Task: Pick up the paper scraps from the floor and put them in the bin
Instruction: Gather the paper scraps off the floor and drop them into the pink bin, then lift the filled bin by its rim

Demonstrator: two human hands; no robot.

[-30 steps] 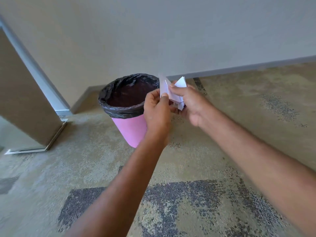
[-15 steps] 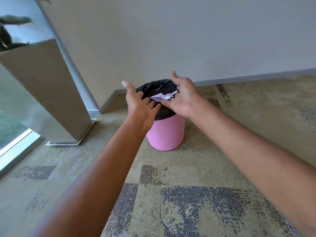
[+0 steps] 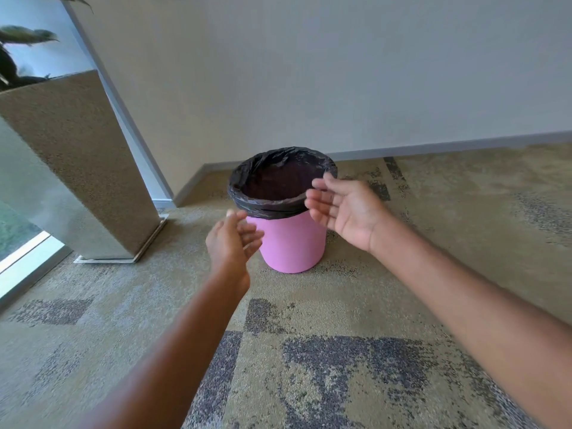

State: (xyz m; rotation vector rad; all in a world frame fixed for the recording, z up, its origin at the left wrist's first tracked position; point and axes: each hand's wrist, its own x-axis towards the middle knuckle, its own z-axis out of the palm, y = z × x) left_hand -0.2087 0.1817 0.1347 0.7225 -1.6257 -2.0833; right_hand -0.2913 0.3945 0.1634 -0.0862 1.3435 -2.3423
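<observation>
I saw patterned beige-and-grey carpet (image 3: 340,366) across the lower frame, a tall speckled stone planter (image 3: 77,168) at left, and the round pink plastic bin (image 3: 292,243) with its black liner (image 3: 247,181) at centre. The right hand (image 3: 346,209), by the rim's right side, and the left hand (image 3: 230,243), lower left of the bin, were both spread and held nothing.

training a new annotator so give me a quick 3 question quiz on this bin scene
1. True or false: the right hand is curled into a fist.
2. In the picture, where does the planter stand relative to the pink bin? A) to its right B) to its left C) in front of it
3. Fill in: the bin is lined with a ___ bag.

Key: 1 false, its fingers are straight, and like the left hand it holds nothing. 2 B. 3 black.
</observation>
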